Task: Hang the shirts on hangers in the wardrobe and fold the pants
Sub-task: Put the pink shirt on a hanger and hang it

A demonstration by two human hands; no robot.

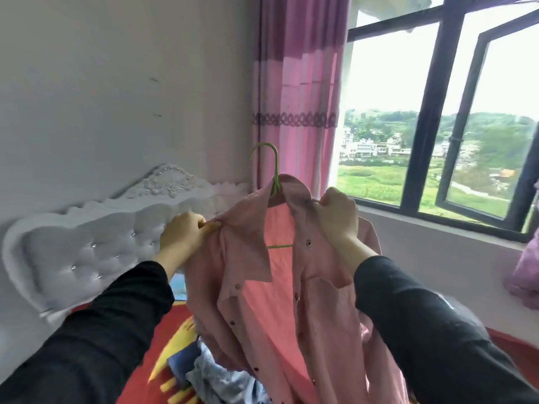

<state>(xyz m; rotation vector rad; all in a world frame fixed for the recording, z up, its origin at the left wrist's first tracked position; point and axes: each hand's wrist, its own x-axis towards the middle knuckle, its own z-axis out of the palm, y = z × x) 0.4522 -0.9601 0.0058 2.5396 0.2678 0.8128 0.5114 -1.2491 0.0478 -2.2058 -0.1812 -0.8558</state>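
A pink button-up shirt (pixel 271 304) hangs open in front of me on a green hanger (pixel 273 176), whose hook sticks up above the collar. My left hand (pixel 183 234) pinches the shirt's left shoulder. At the right side of the collar, my right hand (pixel 338 217) grips the fabric. Both hands hold the shirt up above the bed. A heap of blue and pale patterned clothes (pixel 210 374) lies below it on the bed.
A bed with a red and yellow cover (pixel 145 345) and a white tufted headboard (pixel 87 243) stands at the left against a grey wall. A pink curtain (pixel 297 97) hangs in the corner. A dark-framed window (pixel 431 118) and its sill run along the right.
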